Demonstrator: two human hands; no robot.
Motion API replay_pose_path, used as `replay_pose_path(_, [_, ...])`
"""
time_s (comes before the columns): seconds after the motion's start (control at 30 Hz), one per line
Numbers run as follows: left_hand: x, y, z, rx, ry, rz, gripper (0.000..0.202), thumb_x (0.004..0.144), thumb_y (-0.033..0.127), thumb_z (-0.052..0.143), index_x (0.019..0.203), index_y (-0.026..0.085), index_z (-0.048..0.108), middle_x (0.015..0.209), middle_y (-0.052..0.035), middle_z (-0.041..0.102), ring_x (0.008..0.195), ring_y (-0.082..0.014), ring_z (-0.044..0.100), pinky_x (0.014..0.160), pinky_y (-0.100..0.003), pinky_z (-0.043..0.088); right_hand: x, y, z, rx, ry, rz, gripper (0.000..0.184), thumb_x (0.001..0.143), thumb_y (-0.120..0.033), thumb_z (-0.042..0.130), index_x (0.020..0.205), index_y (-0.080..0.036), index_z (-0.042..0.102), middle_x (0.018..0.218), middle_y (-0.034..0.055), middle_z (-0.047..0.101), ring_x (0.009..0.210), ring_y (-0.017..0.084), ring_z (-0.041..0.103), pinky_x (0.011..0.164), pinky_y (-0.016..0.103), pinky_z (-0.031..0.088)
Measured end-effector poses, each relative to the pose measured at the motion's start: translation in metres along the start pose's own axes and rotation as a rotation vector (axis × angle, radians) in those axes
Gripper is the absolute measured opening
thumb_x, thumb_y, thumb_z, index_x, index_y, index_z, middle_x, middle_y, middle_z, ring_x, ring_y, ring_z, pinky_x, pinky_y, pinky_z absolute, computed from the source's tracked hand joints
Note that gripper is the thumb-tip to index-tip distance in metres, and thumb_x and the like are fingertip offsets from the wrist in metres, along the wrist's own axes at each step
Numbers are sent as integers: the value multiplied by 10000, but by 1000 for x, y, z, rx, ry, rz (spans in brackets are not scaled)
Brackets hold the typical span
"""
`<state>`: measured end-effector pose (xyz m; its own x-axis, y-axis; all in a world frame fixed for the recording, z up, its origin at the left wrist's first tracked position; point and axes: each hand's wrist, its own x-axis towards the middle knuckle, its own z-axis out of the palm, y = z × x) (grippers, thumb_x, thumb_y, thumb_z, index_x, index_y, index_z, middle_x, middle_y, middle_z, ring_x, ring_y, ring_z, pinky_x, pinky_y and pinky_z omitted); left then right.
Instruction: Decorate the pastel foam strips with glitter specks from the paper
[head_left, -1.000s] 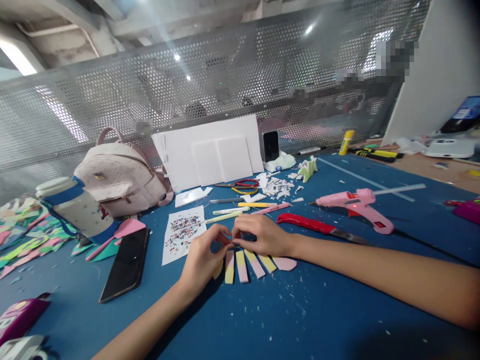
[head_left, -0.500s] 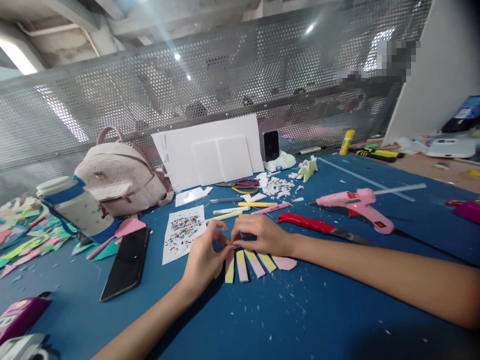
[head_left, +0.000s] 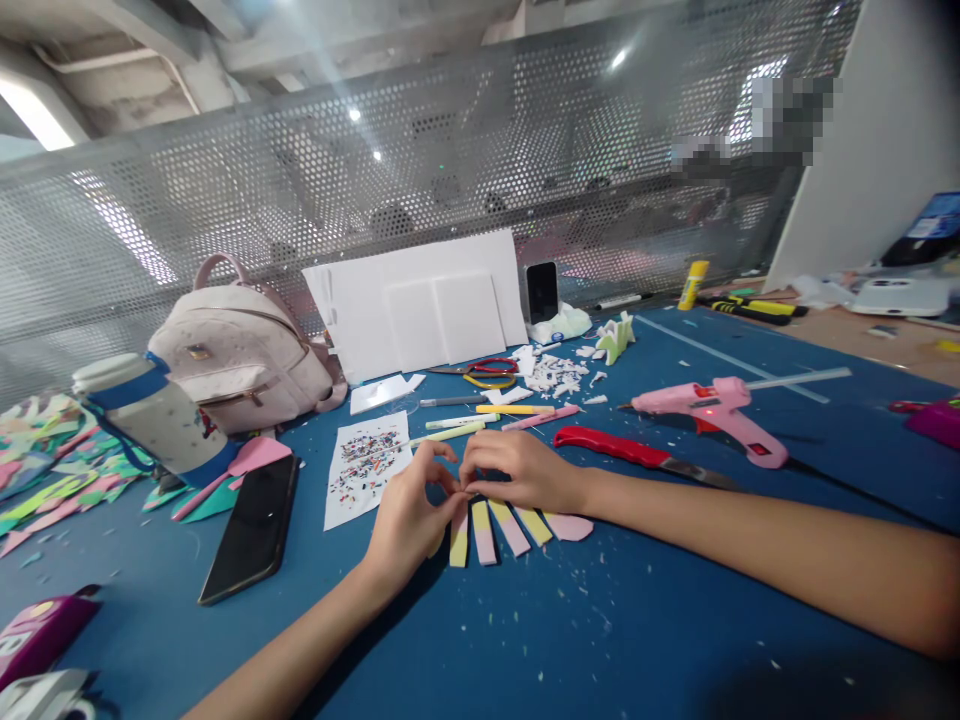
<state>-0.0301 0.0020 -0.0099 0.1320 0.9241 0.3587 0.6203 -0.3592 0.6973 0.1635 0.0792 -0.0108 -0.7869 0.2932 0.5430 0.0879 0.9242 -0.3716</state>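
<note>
Several pink-and-yellow foam strips [head_left: 495, 527] fan out on the blue table [head_left: 570, 640], their upper ends gathered under my fingers. My left hand [head_left: 409, 510] pinches at the top of the fan, thumb and forefinger pressed together on the strips' ends. My right hand [head_left: 517, 468] lies over the fan from the right, its fingertips meeting the left hand's at the same spot. What sits between the fingertips is hidden.
A pink glue gun [head_left: 712, 412] and a red-handled knife [head_left: 622, 450] lie to the right. A black phone [head_left: 253, 525], a printed paper [head_left: 367, 462], a bottle [head_left: 150, 415] and a backpack [head_left: 244, 350] sit left. Scissors [head_left: 487, 370], pens and white scraps lie behind.
My left hand's fingers have shifted slightly at the pinch, the forefinger lifting a little. The right hand and the strips stay where they were.
</note>
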Motion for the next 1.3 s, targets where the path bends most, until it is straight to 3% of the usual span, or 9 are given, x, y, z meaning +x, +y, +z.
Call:
replay_pose_path(0.5, [6, 4, -5, -194, -25, -67, 227, 772, 116, 664, 953, 207, 562, 654, 46, 713, 654, -149, 677, 745, -266, 481, 1, -2, -2, 40, 48, 27, 104, 971, -275, 582, 953, -180, 621, 917, 37, 618, 885, 171, 570, 762, 277, 438])
replay_pose_path(1.3, [4, 8, -6, -150, -16, 30, 92, 792, 106, 605, 803, 187, 562, 740, 19, 625, 708, -133, 614, 696, -238, 467, 1, -2, -2, 61, 41, 28, 112, 970, -287, 569, 949, -188, 617, 928, 49, 631, 910, 182, 576, 790, 296, 452])
